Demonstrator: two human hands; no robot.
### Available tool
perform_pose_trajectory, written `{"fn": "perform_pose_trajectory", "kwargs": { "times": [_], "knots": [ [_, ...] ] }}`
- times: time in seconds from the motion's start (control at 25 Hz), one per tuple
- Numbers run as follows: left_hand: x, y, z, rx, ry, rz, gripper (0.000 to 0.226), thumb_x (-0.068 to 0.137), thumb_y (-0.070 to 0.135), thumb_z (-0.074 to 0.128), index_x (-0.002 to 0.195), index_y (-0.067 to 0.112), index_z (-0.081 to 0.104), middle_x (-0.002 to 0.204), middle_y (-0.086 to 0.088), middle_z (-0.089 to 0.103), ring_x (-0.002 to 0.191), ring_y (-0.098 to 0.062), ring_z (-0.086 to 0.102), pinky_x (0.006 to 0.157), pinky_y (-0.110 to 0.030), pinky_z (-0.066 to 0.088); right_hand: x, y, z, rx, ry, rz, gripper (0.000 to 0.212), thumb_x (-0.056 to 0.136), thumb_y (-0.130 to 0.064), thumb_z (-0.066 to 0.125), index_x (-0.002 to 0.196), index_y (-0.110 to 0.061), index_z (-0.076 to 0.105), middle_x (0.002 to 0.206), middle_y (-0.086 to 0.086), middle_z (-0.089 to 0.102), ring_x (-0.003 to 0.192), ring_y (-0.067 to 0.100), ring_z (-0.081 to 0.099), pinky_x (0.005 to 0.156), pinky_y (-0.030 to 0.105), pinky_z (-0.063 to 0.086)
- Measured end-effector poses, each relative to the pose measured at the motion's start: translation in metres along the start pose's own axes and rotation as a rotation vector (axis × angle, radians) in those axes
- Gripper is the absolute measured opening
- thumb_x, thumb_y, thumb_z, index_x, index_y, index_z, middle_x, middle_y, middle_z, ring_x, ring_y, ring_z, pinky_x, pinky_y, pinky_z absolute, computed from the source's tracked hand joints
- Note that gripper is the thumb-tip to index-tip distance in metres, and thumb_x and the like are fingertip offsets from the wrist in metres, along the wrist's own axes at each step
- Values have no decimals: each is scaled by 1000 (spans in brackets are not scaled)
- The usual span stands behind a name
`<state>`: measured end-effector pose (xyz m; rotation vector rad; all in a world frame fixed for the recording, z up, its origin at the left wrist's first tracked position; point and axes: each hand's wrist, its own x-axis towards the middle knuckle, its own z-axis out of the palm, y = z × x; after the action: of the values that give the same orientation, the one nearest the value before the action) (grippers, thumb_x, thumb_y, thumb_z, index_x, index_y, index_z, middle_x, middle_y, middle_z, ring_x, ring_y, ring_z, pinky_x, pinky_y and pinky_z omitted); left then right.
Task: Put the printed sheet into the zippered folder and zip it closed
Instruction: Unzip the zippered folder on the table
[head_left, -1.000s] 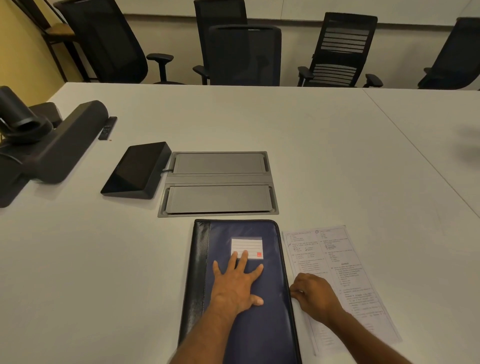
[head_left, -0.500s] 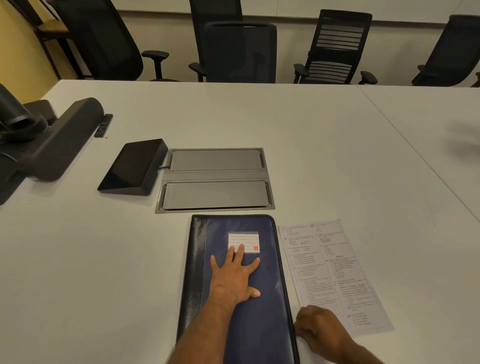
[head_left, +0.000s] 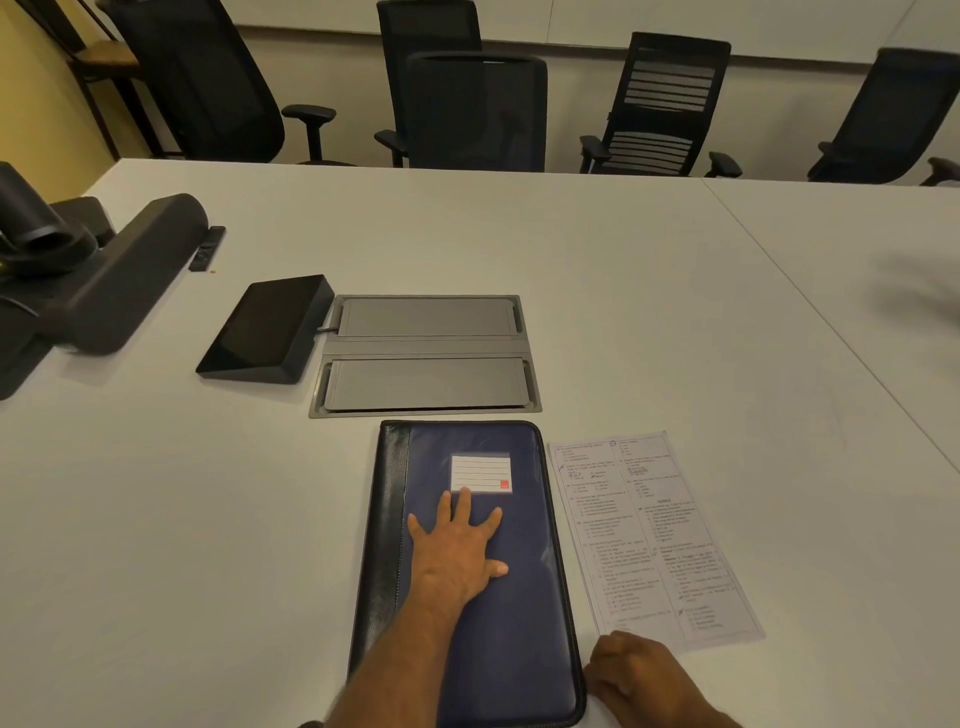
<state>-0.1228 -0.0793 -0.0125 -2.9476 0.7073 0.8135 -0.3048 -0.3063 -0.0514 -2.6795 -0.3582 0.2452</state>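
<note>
Lying flat and closed on the white table (head_left: 623, 291), the zippered folder (head_left: 524, 613) is pressed down by the left hand (head_left: 457, 551), fingers straight and spread on its blue cover. Just right of the folder, the printed sheet (head_left: 654, 540) is seen lying flat, apart from it. The right hand (head_left: 636, 675) is held at the folder's lower right edge, fingers curled; whether a zip pull is pinched cannot be told. The folder is judged stiff and smooth, the sheet light and limp, best lifted by an edge.
</note>
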Motion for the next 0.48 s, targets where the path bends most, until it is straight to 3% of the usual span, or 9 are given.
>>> {"fn": "perform_pose_trajectory", "kwargs": {
  "times": [0.16,0.28,0.48],
  "knots": [
    [-17,-10,3,3,-29,21,75,90,61,50,151,44,9,164,-5,-7,149,-32,-8,113,-69,7,-5,-10,2,14,46,40,6,77,-41,70,81,-38,73,71,-19,63,64,-4,58,60,3,42],
    [-34,-16,10,14,-42,50,77,89,60,52,151,44,10,164,-4,-7,149,-32,-9,114,-68,6,-8,-15,3,15,66,105,9,69,-36,79,77,-37,74,68,-21,64,58,-5,59,62,-1,35],
    [-61,-21,23,26,-66,106,81,86,64,54,151,44,10,164,-3,-9,149,-31,-11,113,-67,1,-12,-18,7,-11,75,184,9,72,-34,76,81,-35,75,69,-20,66,58,-2,59,57,-1,32]
  ]
}}
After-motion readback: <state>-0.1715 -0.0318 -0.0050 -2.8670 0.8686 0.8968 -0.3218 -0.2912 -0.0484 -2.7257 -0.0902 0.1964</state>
